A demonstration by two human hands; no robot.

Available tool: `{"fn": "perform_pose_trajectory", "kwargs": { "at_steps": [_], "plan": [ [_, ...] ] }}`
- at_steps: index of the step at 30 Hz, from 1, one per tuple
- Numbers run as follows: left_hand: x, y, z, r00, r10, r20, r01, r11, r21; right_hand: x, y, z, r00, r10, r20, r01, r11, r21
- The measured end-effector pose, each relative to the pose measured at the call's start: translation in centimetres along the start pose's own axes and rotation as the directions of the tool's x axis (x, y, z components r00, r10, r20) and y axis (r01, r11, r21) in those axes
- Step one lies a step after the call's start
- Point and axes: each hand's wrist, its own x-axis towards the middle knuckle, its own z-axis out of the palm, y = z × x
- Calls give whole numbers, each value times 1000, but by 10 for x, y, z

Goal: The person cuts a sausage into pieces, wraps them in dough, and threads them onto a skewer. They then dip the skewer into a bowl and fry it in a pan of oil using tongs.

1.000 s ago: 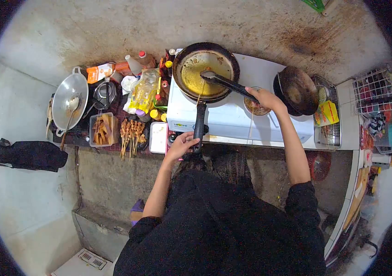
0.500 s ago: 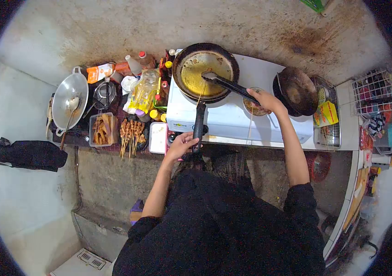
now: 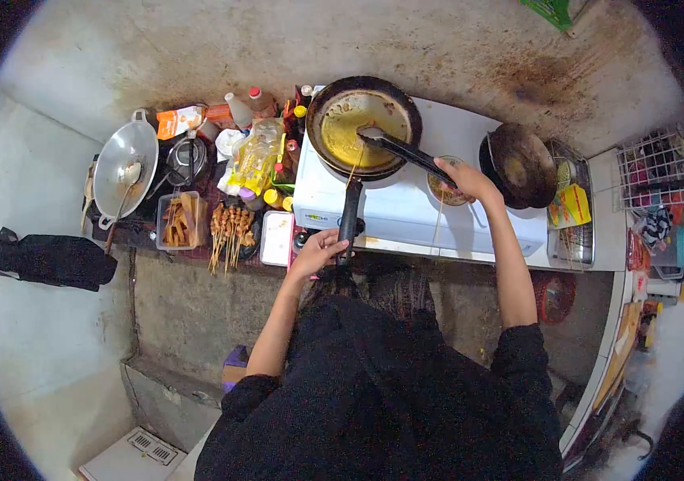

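A dark frying pan (image 3: 408,122) with yellowish oil sits on the white stove (image 3: 390,212). My left hand (image 3: 320,252) is closed on the pan's black handle (image 3: 349,210). In my right hand (image 3: 468,178) is a pair of black-handled tongs (image 3: 406,150), whose metal tips reach into the pan. A thin skewer stick (image 3: 354,163) runs from the tips toward the near rim; what sits at its far end is too small to make out. Under my right hand stands a bowl (image 3: 437,192) with a stick leaning out over the stove front.
A dark wok (image 3: 522,168) stands to the right, before a rack with a yellow packet (image 3: 573,204). Leftward are meat skewers (image 3: 232,228), a plastic box (image 3: 198,231) of brown pieces, a white tray (image 3: 277,237), bottles (image 3: 239,111) and a silver wok (image 3: 109,184).
The whole view has shifted slightly as the head moved. Both hands keep their holds, and the tongs remain in the pan at nearly the same spot.
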Motion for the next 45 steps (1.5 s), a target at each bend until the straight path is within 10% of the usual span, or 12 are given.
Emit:
{"fn": "perform_pose_trajectory", "kwargs": {
  "at_steps": [8,28,45],
  "plan": [
    [-6,7,4,1000,-6,-8,6,999,-38,8,7,5,992,-101,-69,101,995,-10],
    [0,-3,2,998,61,-20,-61,998,30,1,-15,-8,975,211,66,-210,978,-14],
    [-1,-2,1,998,58,-30,-56,996,67,-8,-27,-10,994,96,60,-84,981,-174]
  ]
}}
